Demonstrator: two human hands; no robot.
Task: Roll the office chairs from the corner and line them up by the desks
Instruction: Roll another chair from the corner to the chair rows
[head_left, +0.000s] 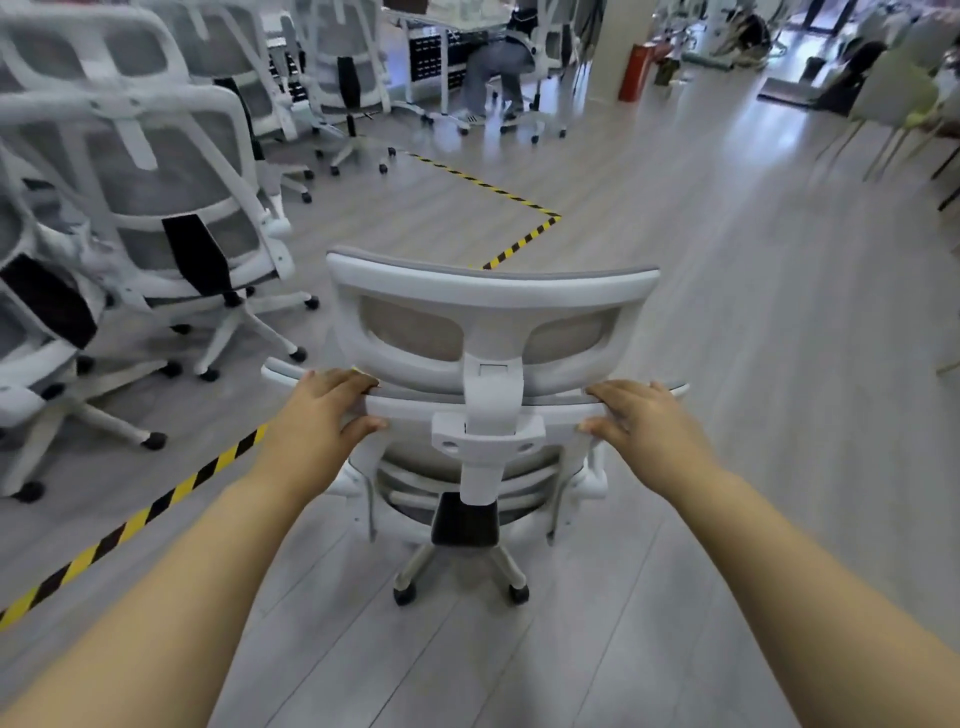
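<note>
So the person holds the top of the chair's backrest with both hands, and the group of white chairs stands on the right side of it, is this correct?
One detail is wrong. In the head view the left hand and right hand do hold the top of the chair's backrest, but the group of white chairs stands on its left side, not the right.

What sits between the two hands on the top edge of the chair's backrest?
In the head view, the white headrest post rises between the left hand and right hand gripping the chair.
</note>
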